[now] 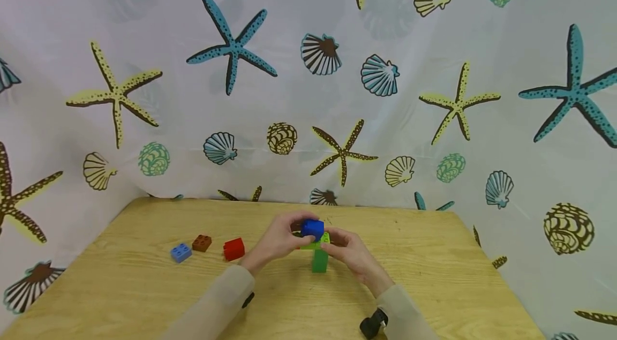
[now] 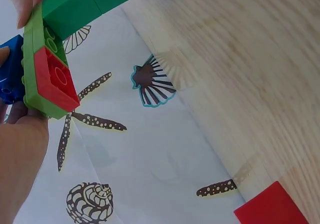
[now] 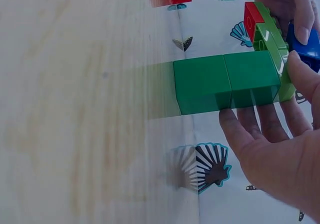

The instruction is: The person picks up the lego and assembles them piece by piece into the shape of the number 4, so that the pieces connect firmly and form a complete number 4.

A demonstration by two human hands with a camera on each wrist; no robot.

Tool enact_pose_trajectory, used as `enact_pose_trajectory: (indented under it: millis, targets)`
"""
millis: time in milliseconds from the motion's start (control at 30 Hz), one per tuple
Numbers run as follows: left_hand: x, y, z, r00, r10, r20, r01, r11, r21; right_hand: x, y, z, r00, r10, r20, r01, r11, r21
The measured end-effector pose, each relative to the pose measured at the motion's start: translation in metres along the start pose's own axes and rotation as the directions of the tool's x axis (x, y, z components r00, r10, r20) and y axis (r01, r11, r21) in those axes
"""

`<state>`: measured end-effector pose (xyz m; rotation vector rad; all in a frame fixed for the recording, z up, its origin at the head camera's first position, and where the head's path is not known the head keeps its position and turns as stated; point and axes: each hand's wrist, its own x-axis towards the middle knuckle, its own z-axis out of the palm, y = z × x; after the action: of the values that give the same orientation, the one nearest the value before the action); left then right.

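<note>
My left hand [image 1: 284, 235] pinches a dark blue toy building brick [image 1: 312, 228] between thumb and fingers. It is right beside the studded top of a long light green brick [image 2: 31, 79]; whether the two are pressed together I cannot tell. Two stacked dark green bricks [image 3: 225, 84] stand upright under one end of the light green piece. A red brick [image 2: 56, 81] is fixed under its other end. My right hand [image 1: 354, 254] holds this structure, its thumb at the light green brick and its fingers along the dark green ones.
Left of the hands on the wooden table [image 1: 144, 297] lie a loose red brick [image 1: 234, 249], a brown brick [image 1: 201, 243] and a lighter blue brick [image 1: 181, 252]. A white curtain [image 1: 289, 104] printed with starfish and shells hangs behind the table.
</note>
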<state>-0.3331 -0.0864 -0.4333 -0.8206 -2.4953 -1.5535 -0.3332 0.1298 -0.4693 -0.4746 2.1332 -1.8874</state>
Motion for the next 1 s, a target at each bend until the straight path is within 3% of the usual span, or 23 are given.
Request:
enact_pose_trajectory:
  millis: [167, 367, 467, 733, 1000]
  targets:
    - [-0.001, 0.003, 0.001, 1.000, -0.011, 0.014, 0.011, 0.999, 0.048, 0.000, 0.001, 0.001, 1.000, 0.010, -0.002, -0.010, 1.000, 0.007]
    - [0.006, 0.010, 0.001, 0.996, 0.050, 0.070, -0.063, 0.976, 0.207, 0.000, 0.001, -0.002, 1.000, -0.013, 0.002, 0.013, 1.000, 0.009]
    - [0.011, 0.013, 0.002, 0.993, 0.050, 0.109, -0.076, 0.965, 0.252, 0.000, 0.002, -0.004, 1.000, -0.014, 0.002, 0.014, 1.000, 0.010]
    - [0.011, 0.013, 0.005, 0.993, 0.007, 0.121, -0.032, 0.978, 0.204, -0.001, 0.004, -0.004, 1.000, -0.005, 0.007, 0.005, 1.000, 0.016]
    - [0.012, 0.009, 0.005, 0.987, 0.065, 0.149, -0.098, 0.970, 0.223, 0.002, 0.003, -0.004, 0.999, -0.023, 0.028, 0.023, 1.000, 0.000]
